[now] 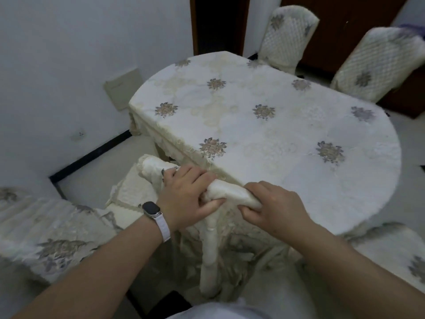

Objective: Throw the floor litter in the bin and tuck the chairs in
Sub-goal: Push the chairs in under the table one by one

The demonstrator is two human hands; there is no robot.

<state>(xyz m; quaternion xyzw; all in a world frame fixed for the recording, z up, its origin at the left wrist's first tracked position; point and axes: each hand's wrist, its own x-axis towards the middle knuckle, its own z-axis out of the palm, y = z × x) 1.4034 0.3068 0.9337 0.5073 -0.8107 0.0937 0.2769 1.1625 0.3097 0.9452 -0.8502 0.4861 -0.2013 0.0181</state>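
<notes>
No words, labels, brands or numbers can be read anywhere in your view. The beige square panel (123, 88) on the white wall (69, 54) bears a faint line of marks, too blurred to make out. The dark-faced, white-strapped smartwatch (151, 209) on your left wrist shows nothing legible.

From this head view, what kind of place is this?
Probably a home dining room: a cloth-covered table, matching fabric-covered chairs around it, left hand and right hand gripping the near chair.
</notes>
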